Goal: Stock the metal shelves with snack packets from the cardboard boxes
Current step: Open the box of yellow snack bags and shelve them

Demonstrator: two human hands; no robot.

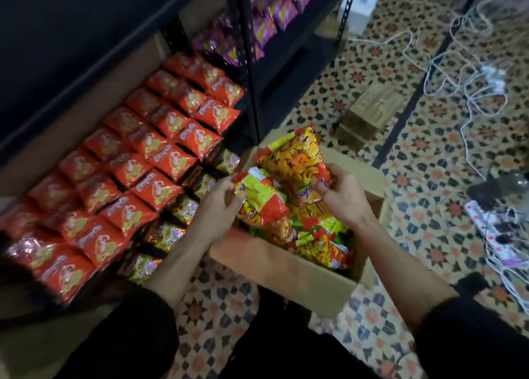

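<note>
left hand (215, 210), right hand (345, 199) grip blurred-print packets (297, 161)

Rows of packets (160, 161) lie on the shelf (247, 63) at the frame's left, and the cardboard box (280, 267) sits on the floor (357, 72) just right of it, lower centre, with the left hand (217, 204) and right hand (340, 192) holding snack bags (297, 161) above it.

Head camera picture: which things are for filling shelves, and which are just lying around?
For the job: open brown cardboard box, yellow-and-red snack packets gripped by left hand and right hand, black metal shelf.
Lying about: tangled white cables, white power strip, wooden block.
</note>
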